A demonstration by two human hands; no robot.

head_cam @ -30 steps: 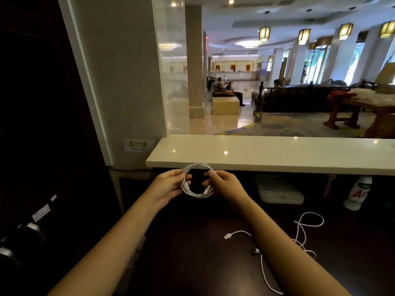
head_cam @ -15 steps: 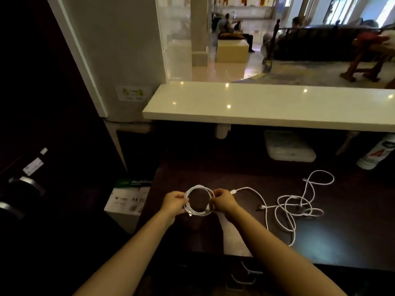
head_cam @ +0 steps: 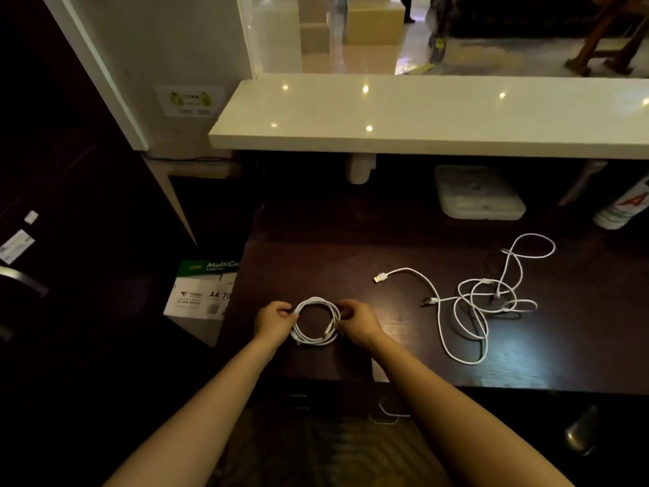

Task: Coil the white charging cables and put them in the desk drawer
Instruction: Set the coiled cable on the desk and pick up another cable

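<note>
Left hand [head_cam: 273, 323] and right hand [head_cam: 356, 321] both pinch the coiled cable [head_cam: 315, 320], one at 9 o'clock on the ring, one at 3, over the dark desk [head_cam: 351, 254] near its front edge. Loose cable [head_cam: 472, 304] (still tangled) lies at 2 o'clock from the coil, well apart.

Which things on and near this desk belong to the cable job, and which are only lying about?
For the job: coiled cable, held by the left hand and right hand; loose cable on the desk.
Lying about: paper box, white tray, bottle, counter.
</note>
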